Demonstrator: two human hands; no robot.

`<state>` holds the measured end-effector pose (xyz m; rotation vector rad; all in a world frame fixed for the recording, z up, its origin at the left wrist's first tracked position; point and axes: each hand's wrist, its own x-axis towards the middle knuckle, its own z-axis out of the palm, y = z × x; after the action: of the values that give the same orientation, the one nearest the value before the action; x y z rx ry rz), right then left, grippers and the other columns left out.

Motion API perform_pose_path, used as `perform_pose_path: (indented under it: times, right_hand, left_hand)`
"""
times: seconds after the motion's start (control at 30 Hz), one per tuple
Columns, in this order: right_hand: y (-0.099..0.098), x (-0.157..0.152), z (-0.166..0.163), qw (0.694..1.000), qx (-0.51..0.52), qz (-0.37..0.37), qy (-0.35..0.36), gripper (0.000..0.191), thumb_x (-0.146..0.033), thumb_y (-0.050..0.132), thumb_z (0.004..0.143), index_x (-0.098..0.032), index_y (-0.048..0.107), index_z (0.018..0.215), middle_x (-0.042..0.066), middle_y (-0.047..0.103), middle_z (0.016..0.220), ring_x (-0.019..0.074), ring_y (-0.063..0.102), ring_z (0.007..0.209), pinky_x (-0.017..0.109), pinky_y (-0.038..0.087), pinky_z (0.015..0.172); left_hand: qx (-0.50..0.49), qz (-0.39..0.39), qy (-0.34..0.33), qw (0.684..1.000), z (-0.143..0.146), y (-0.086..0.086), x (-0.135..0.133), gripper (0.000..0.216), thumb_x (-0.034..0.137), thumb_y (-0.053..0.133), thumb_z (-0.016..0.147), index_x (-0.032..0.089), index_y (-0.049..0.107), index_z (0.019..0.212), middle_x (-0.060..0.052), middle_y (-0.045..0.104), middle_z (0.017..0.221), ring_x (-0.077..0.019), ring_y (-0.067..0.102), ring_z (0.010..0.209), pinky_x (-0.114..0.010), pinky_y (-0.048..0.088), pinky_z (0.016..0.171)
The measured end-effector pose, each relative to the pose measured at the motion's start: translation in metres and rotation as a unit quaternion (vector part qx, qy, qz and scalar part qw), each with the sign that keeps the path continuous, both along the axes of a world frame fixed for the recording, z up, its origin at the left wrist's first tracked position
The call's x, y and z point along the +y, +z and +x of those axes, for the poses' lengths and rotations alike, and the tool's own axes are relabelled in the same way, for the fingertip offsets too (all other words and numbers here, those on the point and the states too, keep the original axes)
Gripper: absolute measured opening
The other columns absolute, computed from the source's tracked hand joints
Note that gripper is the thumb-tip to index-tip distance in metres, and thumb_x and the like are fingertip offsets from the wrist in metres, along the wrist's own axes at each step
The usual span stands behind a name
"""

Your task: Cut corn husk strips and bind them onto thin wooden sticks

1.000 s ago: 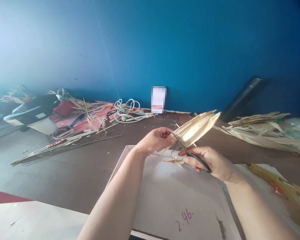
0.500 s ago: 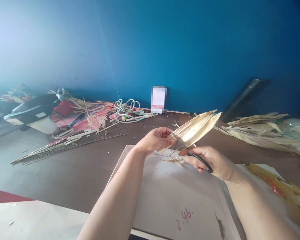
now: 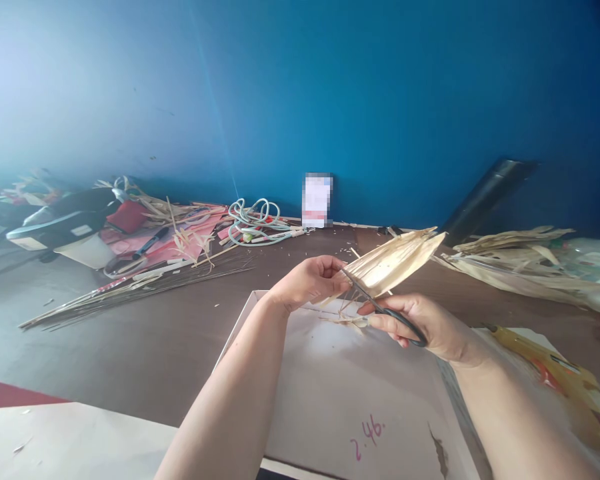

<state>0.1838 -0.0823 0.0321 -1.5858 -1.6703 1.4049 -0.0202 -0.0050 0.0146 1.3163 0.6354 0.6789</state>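
Pinched in the fingers of my left hand is the near end of a pale dried corn husk, which stretches away to the upper right. My right hand grips black-handled scissors. Their blades lie along the husk's lower edge, close to my left fingertips; whether the blades are fully closed I cannot make out. Below both hands, small husk scraps rest on a white board with "2.46." written on it.
A yellow glue gun lies at right, with more dried husks behind it. A phone-like screen leans on the blue wall. Coiled pale cable, thin wires and pink sheets clutter the left.
The far end of the husk has dipped slightly and shifted a little right. Both hands stay nearly in place, still holding the husk and the scissors.
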Motion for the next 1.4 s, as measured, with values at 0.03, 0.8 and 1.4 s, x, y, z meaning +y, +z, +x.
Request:
perform_pose_path:
  times: [0.03, 0.8, 1.4]
  right_hand:
    - [-0.001, 0.0, 0.0, 1.0, 0.001, 0.001, 0.0, 0.044, -0.048, 0.065, 0.07, -0.016, 0.067, 0.1, -0.004, 0.047, 0.051, 0.0085, 0.042, 0.048, 0.022, 0.033, 0.047]
    - [-0.014, 0.029, -0.016, 0.997, 0.021, 0.066, 0.014, 0.035, -0.049, 0.062, 0.073, -0.018, 0.068, 0.089, -0.004, 0.049, 0.052, 0.0105, 0.044, 0.051, 0.024, 0.035, 0.054]
    - [-0.002, 0.031, -0.015, 0.999, 0.038, 0.005, 0.011, 0.045, -0.044, 0.069, 0.067, -0.018, 0.063, 0.102, 0.0, 0.058, 0.068, 0.0117, 0.049, 0.058, 0.023, 0.039, 0.052]
  left_hand:
    - [0.0, 0.004, 0.003, 1.0, 0.001, -0.001, 0.0, 0.029, 0.03, 0.07, 0.065, 0.015, 0.058, 0.088, 0.004, 0.049, 0.062, -0.0029, 0.039, 0.05, -0.018, 0.027, 0.049]
    - [-0.095, -0.031, 0.078, 0.992, 0.007, -0.025, 0.016, 0.042, 0.024, 0.074, 0.06, 0.014, 0.059, 0.098, -0.002, 0.063, 0.076, -0.0091, 0.056, 0.066, -0.02, 0.04, 0.063]
    - [-0.103, -0.029, 0.327, 0.939, 0.004, -0.033, 0.031, 0.023, 0.029, 0.07, 0.063, 0.014, 0.06, 0.078, 0.002, 0.056, 0.063, -0.0052, 0.047, 0.051, -0.017, 0.034, 0.049]
